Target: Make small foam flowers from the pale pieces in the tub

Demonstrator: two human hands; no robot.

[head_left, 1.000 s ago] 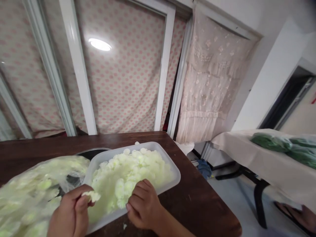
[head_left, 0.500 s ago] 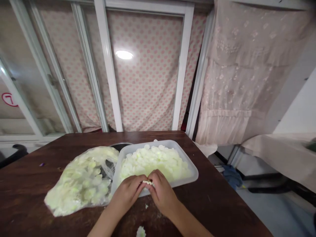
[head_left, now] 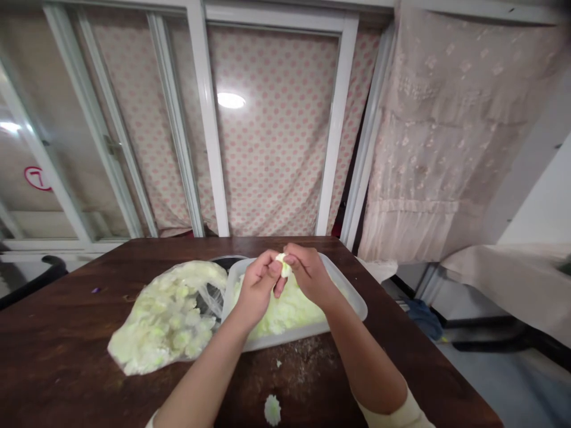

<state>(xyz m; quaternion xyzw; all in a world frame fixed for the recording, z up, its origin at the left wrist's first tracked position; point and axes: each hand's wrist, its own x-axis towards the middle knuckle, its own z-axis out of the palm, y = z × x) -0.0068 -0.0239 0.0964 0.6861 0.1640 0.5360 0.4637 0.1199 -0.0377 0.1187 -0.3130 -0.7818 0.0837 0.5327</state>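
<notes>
**Left hand** (head_left: 257, 284): raised over the tray, fingers curled, pinching the clump from the left.
**Right hand** (head_left: 307, 274): raised opposite, fingertips pressed in from the right; the two hands nearly meet.
**Pale green clump** (head_left: 283, 266): soft, crumbly, irregular; held between both hands, above the tray.
**Loose fragment** (head_left: 272, 410): rough, pale; lies on the table, near edge, apart from the tray.
**Translucent plastic tray** (head_left: 352, 306): shallow, rectangular, round-cornered.
**Heaped clumps** (head_left: 285, 312): knobbly, pale green-white; spread across the tray, partly hidden by the hands.
**Clear plastic bag** (head_left: 167, 318): crinkled, plump, still well filled with similar clumps; just beside the tray.
**Dark wooden table** (head_left: 66, 321): glossy brown, dusted with crumbs before the tray.
**Metal bowl** (head_left: 227, 259): rim only, behind bag and tray; contents hidden.
**Pink-dotted curtain** (head_left: 276, 137): hangs behind white window frames, beyond the table.
</notes>
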